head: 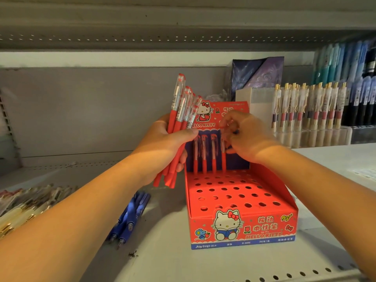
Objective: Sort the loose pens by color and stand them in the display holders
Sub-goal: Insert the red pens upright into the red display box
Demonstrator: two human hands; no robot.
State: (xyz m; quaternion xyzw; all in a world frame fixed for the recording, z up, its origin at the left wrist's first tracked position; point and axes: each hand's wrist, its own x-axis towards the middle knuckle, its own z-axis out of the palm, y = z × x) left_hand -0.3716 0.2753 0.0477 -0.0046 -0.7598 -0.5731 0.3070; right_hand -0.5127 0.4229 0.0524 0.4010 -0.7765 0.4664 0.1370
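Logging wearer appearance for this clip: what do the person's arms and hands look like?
The left forearm and right forearm are bare, no sleeves in view. The left hand and right hand wear no gloves; no watch, bracelet or ring shows.

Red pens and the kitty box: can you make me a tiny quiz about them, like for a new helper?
1. True or false: the left hand grips green pens.
2. The blue pens lie: A in the red box; B on the shelf beside it; C on the floor.
3. How many red pens stand in the box's back row, counting the one the right hand pinches?
Key: 1 false, they are red; 2 B; 3 four.
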